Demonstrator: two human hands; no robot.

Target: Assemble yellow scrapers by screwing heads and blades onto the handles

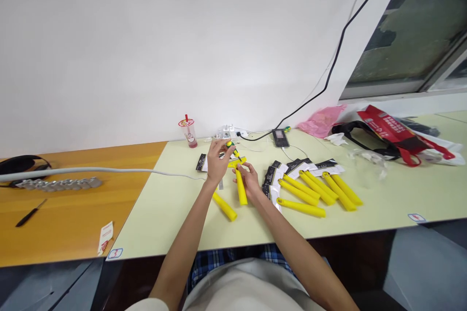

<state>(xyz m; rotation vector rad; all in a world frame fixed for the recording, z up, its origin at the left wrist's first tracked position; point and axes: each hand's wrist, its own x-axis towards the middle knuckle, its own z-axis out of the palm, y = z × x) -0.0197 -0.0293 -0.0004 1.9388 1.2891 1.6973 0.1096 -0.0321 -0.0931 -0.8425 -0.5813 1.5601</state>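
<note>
My left hand [217, 161] is closed around a screwdriver [230, 145] with a green and yellow handle. Its shaft slants down to the yellow head of a scraper [241, 188]. The scraper's handle points toward me, and my right hand [250, 178] grips it near the head, fingers partly hidden. Below my left wrist lies a loose yellow handle [225, 205]. To the right of my right hand are several yellow handles [301, 207] and black-and-white packets [270, 176]. Another dark packet [201, 162] rests just left of my left hand.
A cup with a red straw [190, 133] and a phone [280, 138] with cables stand near the wall. A white cable [127, 170] crosses from the left. On the wooden table lies a black screwdriver [29, 214]. Bags [394, 131] sit at the right.
</note>
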